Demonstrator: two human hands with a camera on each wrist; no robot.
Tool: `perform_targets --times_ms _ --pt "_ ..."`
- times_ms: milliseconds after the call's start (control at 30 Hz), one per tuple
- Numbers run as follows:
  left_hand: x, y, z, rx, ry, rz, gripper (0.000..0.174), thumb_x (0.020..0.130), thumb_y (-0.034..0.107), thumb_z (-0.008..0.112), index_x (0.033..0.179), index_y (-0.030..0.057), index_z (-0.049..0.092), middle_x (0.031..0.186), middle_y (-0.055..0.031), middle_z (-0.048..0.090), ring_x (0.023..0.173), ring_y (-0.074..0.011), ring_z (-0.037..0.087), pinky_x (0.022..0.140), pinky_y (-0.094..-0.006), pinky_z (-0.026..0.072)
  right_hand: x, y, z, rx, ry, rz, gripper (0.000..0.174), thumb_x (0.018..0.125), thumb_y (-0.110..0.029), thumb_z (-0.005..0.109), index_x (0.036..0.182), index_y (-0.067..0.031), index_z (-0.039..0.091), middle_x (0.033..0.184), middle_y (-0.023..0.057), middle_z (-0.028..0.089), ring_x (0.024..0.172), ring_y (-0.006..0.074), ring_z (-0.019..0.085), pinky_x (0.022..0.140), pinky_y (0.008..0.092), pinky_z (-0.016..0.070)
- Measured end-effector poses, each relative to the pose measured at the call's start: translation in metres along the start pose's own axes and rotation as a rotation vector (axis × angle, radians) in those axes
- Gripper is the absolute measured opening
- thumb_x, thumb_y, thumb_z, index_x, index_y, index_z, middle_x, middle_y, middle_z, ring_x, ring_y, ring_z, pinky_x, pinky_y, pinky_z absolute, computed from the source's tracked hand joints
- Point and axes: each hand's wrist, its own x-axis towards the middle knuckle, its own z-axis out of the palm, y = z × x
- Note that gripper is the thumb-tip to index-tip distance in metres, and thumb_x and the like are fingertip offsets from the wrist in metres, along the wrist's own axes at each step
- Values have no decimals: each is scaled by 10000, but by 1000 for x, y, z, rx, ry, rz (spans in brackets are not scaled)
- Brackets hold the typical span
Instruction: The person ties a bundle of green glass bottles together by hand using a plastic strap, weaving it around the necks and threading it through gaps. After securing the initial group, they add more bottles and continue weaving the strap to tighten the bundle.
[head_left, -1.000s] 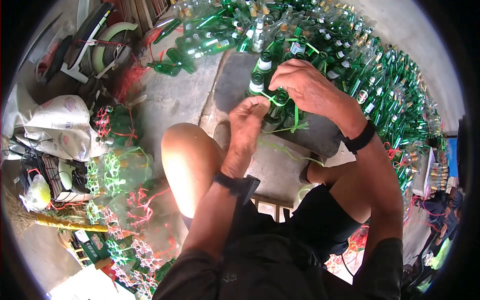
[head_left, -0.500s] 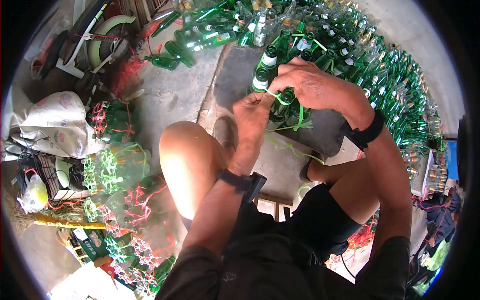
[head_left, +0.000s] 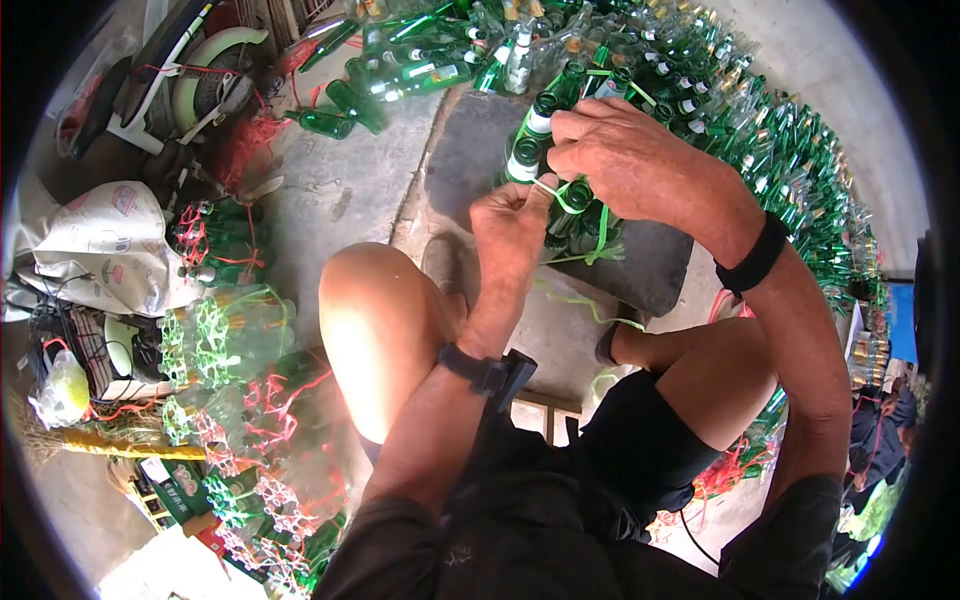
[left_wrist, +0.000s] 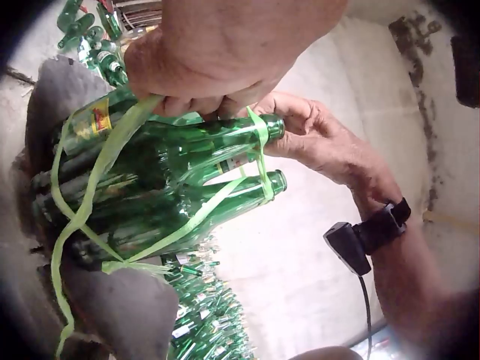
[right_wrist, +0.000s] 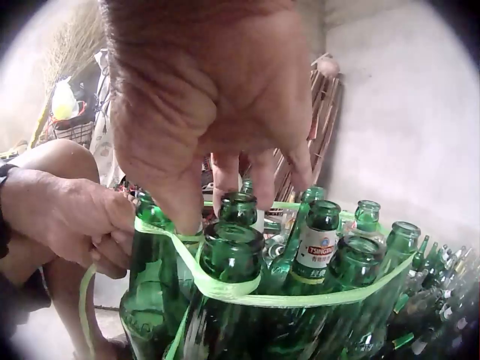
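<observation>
My left hand (head_left: 510,225) pinches a light green plastic strap (head_left: 572,203) at the near left side of a bundle of green bottles. In the right wrist view, the strap (right_wrist: 300,299) runs round several bottle necks, and a loose length hangs below my left hand (right_wrist: 75,221). Over the necks, my right hand (head_left: 645,165) reaches with fingers apart and pointing down; its thumb lies inside the strap beside a bottle (right_wrist: 232,259). The left wrist view shows crossed straps on the bottle sides and my right hand (left_wrist: 322,142) at a bottle mouth (left_wrist: 275,127).
The bundle stands on a dark slab (head_left: 470,150). Behind and to the right is a large heap of bottles (head_left: 790,170). Strapped bottle bundles (head_left: 235,335), a white sack (head_left: 110,245) and a wheeled machine (head_left: 210,85) are at the left.
My right forearm and wrist have moved to the right, and the right fingers are spread over the necks. My left hand keeps its pinch on the strap, shifted slightly right.
</observation>
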Motion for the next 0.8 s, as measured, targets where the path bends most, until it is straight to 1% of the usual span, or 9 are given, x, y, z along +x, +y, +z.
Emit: perform_targets --times_ms 67,100,167,300,367,567,600,667,800 --pt "1 -5 0 25 -1 10 253 944 142 767 759 -23 715 654 66 566 581 -20 408 483 -252 296 -1 1 1 29 60 -34 164 738 20 673 833 -109 709 987 52 590 1017 267 573 887 398 458" --pt "2 -6 0 9 -16 42 256 945 147 767 763 -24 715 648 71 556 578 -19 400 482 -252 290 -1 2 0 28 60 -35 164 738 20 673 833 -109 709 987 52 590 1017 267 573 887 398 458" --pt "2 -8 -1 -6 -31 73 259 947 153 766 767 -26 714 641 77 545 576 -17 392 481 -253 284 -2 4 -4 -1 98 -57 74 721 4 666 768 -50 646 1005 50 579 1018 253 555 934 397 445" --pt "0 -3 0 -26 -41 59 265 954 156 759 763 -19 706 627 94 502 573 -14 362 481 -258 262 -5 7 -11 -54 110 -70 26 739 -33 658 738 -33 631 1028 55 582 1048 257 551 959 396 441" --pt "0 -2 1 -44 -47 57 271 958 154 754 752 -13 698 623 100 488 573 -13 353 482 -260 256 -7 8 -15 -68 199 -115 35 703 -95 688 698 -61 683 940 39 573 995 247 545 876 379 451" --pt "-1 -1 0 -5 -85 92 293 980 123 714 718 4 659 627 110 467 578 -12 334 490 -260 255 -16 6 -15 -122 164 6 81 722 -100 670 744 -22 668 931 60 551 998 248 537 851 363 438" --pt "-1 -2 0 -44 -105 93 271 984 111 700 738 1 671 641 110 475 588 -11 342 501 -255 265 -17 6 -15 -123 164 6 81 722 -100 670 744 -22 668 931 60 551 998 248 537 851 363 438" --pt "-2 -2 0 -85 -125 94 251 989 100 686 759 -1 682 654 109 484 599 -11 350 511 -250 275 -21 7 -15 -122 141 109 78 744 -91 667 761 -15 659 940 76 547 995 248 545 841 367 442" --pt "-5 0 -1 -87 -152 56 155 999 69 641 895 -14 719 709 101 524 634 -7 393 542 -232 311 -26 8 -13 -155 140 168 57 762 -70 664 759 -15 648 948 89 547 990 255 561 819 386 460"
